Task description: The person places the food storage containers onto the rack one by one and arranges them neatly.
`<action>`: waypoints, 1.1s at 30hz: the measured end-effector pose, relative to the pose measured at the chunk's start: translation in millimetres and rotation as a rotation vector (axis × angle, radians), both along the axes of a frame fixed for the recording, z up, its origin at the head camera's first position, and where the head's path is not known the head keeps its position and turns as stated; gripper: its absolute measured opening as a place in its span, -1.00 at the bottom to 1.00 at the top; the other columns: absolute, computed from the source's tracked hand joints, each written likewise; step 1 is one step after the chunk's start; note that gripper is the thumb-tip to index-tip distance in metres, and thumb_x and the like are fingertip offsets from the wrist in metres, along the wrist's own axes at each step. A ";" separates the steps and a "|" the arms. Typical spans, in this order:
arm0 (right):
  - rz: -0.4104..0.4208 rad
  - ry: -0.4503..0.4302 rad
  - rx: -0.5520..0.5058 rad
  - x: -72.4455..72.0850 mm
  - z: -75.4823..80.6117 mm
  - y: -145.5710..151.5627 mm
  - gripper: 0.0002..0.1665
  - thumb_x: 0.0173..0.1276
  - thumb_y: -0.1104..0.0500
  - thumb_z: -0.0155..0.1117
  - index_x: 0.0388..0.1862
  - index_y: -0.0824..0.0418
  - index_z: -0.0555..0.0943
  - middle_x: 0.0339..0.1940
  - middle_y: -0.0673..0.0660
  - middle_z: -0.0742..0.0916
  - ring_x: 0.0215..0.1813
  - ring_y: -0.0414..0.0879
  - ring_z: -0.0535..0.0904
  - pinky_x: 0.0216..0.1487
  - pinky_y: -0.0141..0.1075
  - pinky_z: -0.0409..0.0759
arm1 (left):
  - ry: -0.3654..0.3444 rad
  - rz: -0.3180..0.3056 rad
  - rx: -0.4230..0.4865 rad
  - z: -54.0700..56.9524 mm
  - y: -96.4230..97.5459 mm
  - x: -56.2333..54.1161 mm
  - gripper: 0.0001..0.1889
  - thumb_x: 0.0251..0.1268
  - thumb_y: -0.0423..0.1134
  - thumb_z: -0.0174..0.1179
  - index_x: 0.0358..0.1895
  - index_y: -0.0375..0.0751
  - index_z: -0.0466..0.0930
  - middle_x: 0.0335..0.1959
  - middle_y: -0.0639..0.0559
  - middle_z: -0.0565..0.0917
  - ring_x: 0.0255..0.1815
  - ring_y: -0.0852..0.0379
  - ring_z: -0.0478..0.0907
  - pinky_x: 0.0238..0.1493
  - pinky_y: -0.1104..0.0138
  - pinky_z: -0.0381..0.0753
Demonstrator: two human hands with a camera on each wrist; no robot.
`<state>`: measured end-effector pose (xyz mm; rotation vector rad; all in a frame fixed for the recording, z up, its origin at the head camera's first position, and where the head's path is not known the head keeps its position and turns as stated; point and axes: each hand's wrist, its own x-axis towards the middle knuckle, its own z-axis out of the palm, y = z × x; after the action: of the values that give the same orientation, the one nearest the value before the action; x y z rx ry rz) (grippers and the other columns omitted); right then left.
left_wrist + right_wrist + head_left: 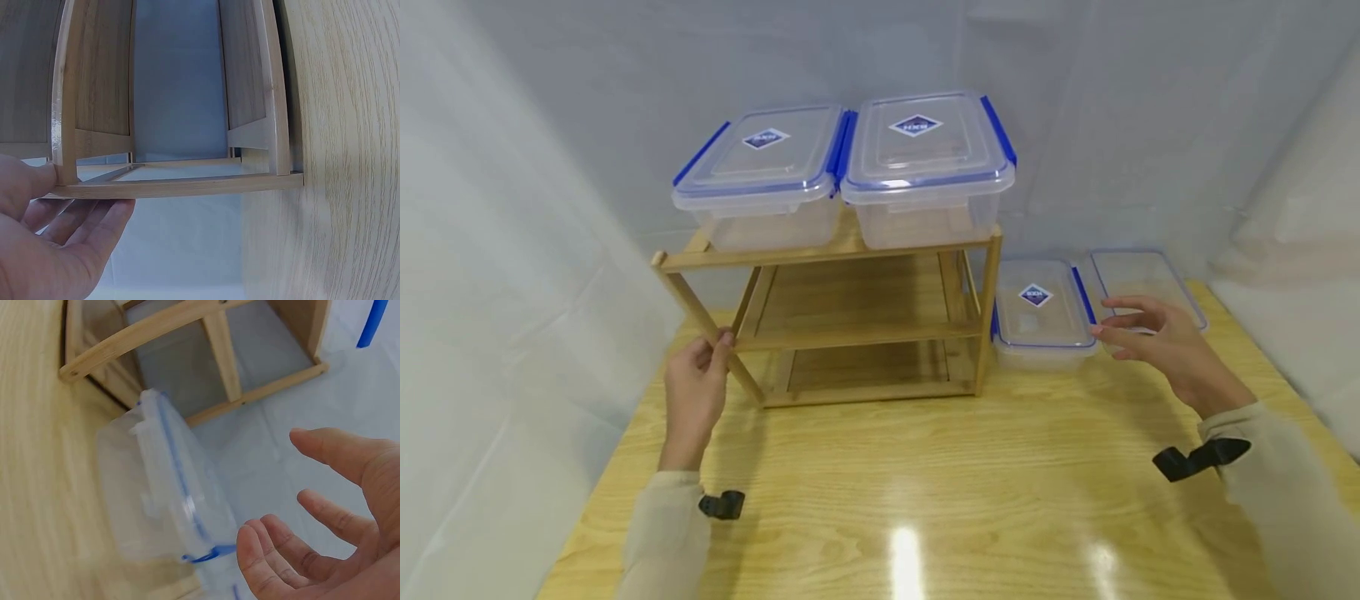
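My left hand [694,396] grips the left front post of a three-tier wooden shelf [857,340]. In the left wrist view the thumb lies on one side of the post [187,187] and the fingers reach round the other. My right hand [1172,350] hovers with spread fingers, nothing between them, near a clear lidded storage box [1037,321] with blue clips. That box stands on the table just right of the shelf. In the right wrist view the fingertips overlap the end of the box [131,487].
Two larger clear boxes with blue clips, a left one [760,167] and a right one [932,162], sit side by side on the shelf's top. Another clear blue-rimmed container [1138,271] is at the far right of the wooden table [880,475]. White sheeting [1075,125] hangs behind.
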<state>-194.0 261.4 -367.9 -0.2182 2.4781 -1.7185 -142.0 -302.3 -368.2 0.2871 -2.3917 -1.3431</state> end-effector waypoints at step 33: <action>-0.130 -0.069 -0.099 -16.0 -53.6 -11.4 -0.06 0.47 -0.02 0.33 0.60 0.35 0.13 0.31 0.37 0.41 -0.12 -0.38 0.63 0.04 -0.28 0.75 | 0.018 0.007 -0.005 -1.8 0.1 -0.6 -0.52 0.62 -0.01 0.03 0.24 -0.37 0.59 0.11 -0.26 0.69 0.19 -0.12 0.63 0.18 0.17 0.68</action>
<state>-210.0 250.0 -421.5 -0.0063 2.4091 -1.8675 -142.6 -302.2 -370.0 0.2809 -2.3766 -1.3303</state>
